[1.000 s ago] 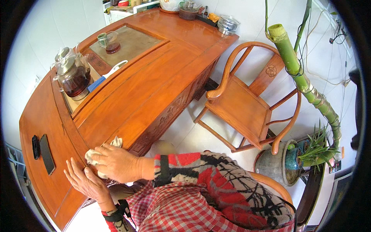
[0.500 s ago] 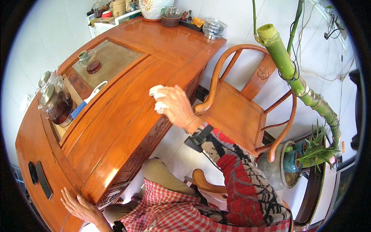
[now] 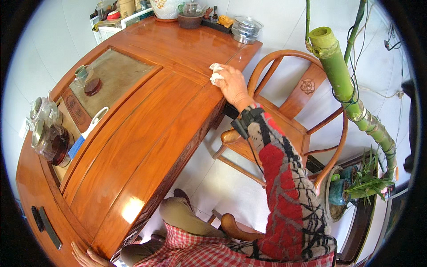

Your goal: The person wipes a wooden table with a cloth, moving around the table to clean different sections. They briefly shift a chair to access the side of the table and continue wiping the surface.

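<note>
My right hand (image 3: 233,87) is closed round a crumpled white cloth (image 3: 216,73), low over the edge of the polished wooden tea table (image 3: 147,147) near its right end; whether the cloth touches the wood is hard to tell. At the lower left, my left hand (image 3: 86,256) lies on the tabletop with its fingers stretched out, partly cut off by the picture's edge. Close to it on the table are a flat dark bar (image 3: 50,228) and a smaller black object (image 3: 37,218).
On the table's left stand glass teapots (image 3: 53,142) with dark tea, a blue-bristled brush (image 3: 89,132) and a glass cup (image 3: 93,86) on the inset panel. A wooden armchair (image 3: 284,120) stands right of the table, with thick green bamboo (image 3: 342,84) beyond. Pots and a glass steamer (image 3: 245,30) line the far end.
My right hand has carried the cloth up and to the right along the table toward its far right end. My left hand stays on the tabletop, lower in the picture as the view shifts.
</note>
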Demonstrator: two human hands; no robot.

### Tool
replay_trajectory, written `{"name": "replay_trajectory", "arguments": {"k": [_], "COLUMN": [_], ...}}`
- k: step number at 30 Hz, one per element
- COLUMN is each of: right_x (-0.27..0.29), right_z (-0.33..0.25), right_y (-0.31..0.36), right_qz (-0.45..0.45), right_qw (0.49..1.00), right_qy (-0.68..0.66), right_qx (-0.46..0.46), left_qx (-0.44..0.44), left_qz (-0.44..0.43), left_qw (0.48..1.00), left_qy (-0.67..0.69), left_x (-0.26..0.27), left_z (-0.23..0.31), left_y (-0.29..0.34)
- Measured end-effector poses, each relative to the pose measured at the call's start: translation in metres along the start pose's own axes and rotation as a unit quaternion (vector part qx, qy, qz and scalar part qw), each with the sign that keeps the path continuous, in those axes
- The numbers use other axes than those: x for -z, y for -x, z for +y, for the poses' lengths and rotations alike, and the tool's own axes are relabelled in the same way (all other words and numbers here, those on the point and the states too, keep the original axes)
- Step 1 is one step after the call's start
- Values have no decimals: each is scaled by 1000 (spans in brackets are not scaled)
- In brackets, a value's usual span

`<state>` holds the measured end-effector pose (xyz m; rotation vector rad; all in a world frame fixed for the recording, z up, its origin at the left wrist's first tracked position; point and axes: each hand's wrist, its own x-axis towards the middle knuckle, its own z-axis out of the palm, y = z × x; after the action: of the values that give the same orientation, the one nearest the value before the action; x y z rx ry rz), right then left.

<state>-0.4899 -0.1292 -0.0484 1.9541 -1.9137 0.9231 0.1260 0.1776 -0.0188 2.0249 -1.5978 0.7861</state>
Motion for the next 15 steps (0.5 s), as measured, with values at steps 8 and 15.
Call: {"name": "replay_trajectory", "arguments": {"k": [8, 15], "right_x": [-3, 0], "right_z": [14, -40], "right_y": [-25, 0], "right_qz": [-63, -129], "right_qw": [993, 984], "right_qy": [33, -80], "right_qx": [-90, 94], "left_qx": [-10, -8], "left_qz": [-16, -18], "left_qw": [1000, 1000], "left_qy": [10, 10], "left_x": [-2, -3], "left_z": [-3, -5], "left_y": [0, -2]}}
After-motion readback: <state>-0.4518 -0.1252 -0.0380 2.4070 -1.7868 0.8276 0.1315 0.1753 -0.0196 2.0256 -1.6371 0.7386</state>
